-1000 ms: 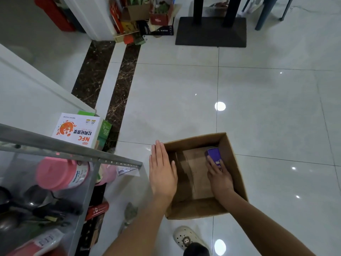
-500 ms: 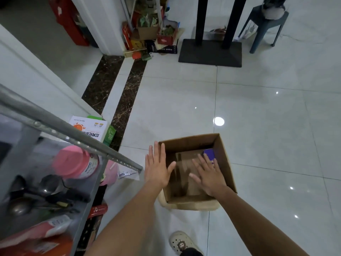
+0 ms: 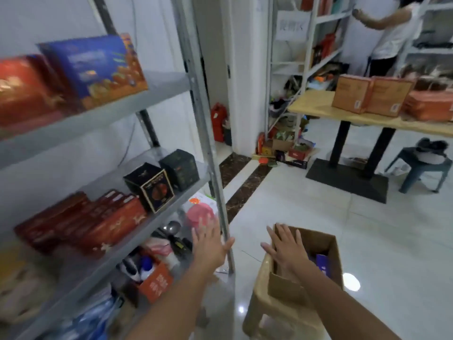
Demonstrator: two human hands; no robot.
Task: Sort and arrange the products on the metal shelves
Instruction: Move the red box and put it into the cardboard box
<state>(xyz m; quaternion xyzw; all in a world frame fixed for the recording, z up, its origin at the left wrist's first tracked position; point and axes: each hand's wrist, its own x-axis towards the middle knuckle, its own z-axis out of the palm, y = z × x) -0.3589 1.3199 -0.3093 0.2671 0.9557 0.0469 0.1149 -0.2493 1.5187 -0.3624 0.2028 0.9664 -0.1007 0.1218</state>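
Note:
A brown cardboard box point(image 3: 329, 251) stands open on a tan plastic stool point(image 3: 259, 298) at the lower right, with a purple packet point(image 3: 323, 263) inside. My right hand point(image 3: 285, 249) hovers over the box's left edge, fingers spread and holding nothing. My left hand point(image 3: 210, 244) is stretched flat in front of the grey metal shelf's upright post point(image 3: 208, 143), empty. The shelf point(image 3: 122, 104) carries a blue box point(image 3: 95, 67) and a red box point(image 3: 24, 89) on the upper level. Red cartons point(image 3: 81, 222) and two black boxes point(image 3: 161, 182) sit below.
A pink lidded cup point(image 3: 199, 213), ladles and packets fill the lower shelf levels. A wooden table point(image 3: 318, 104) with orange boxes point(image 3: 372, 94) stands at the right on a black base. A grey stool point(image 3: 421, 165) is beyond it. Another person point(image 3: 389, 28) works at far shelves.
The view has lifted from the floor to the shelves. My right hand has come up out of the box, off the purple packet. My left hand has moved from the box side toward the shelf post.

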